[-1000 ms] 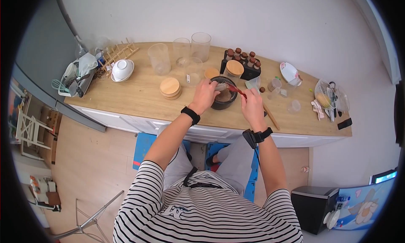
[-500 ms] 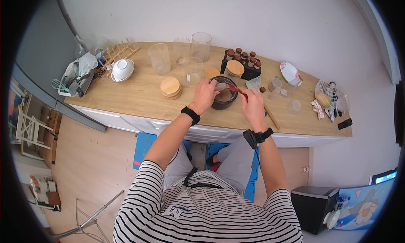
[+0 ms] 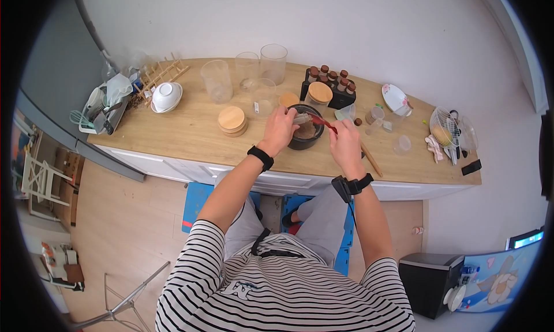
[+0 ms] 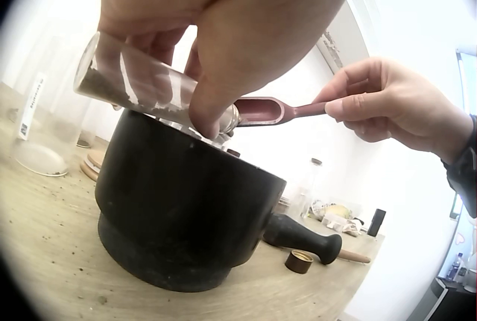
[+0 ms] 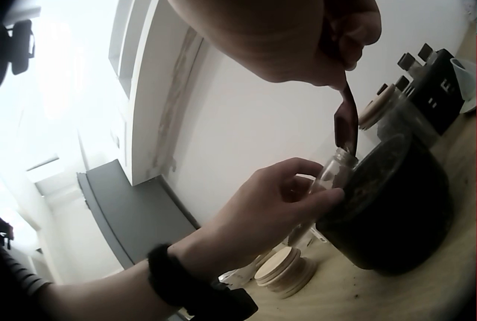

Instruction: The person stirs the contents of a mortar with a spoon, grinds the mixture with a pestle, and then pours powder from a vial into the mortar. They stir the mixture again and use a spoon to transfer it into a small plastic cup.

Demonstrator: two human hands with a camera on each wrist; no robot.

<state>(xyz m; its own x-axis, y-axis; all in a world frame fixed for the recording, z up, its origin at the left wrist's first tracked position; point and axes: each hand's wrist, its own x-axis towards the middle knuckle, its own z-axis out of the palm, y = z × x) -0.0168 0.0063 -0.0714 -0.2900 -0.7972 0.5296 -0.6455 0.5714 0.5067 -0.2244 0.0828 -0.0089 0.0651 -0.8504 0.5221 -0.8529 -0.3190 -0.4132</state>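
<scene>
My left hand (image 3: 279,129) grips a small clear glass spice bottle (image 4: 123,79), lying nearly level at the rim of a black mortar (image 4: 182,202). Dark grains line the bottle's lower side. Between thumb and fingers, my right hand (image 3: 345,143) pinches the handle of a dark red scoop (image 4: 261,111). The scoop's bowl end is right at the bottle's mouth, above the mortar. Brown powder shows inside the mortar in the head view. Beside the mortar, a black-ended pestle (image 4: 309,239) and a brown bottle cap (image 4: 298,261) lie on the counter.
A black rack (image 3: 346,99) of brown-capped bottles stands behind the mortar, near a wooden-lidded jar (image 3: 319,93). To the left are another wooden-lidded jar (image 3: 232,119), tall clear containers (image 3: 217,81) and white bowls (image 3: 167,95). A wire basket (image 3: 445,127) sits far right.
</scene>
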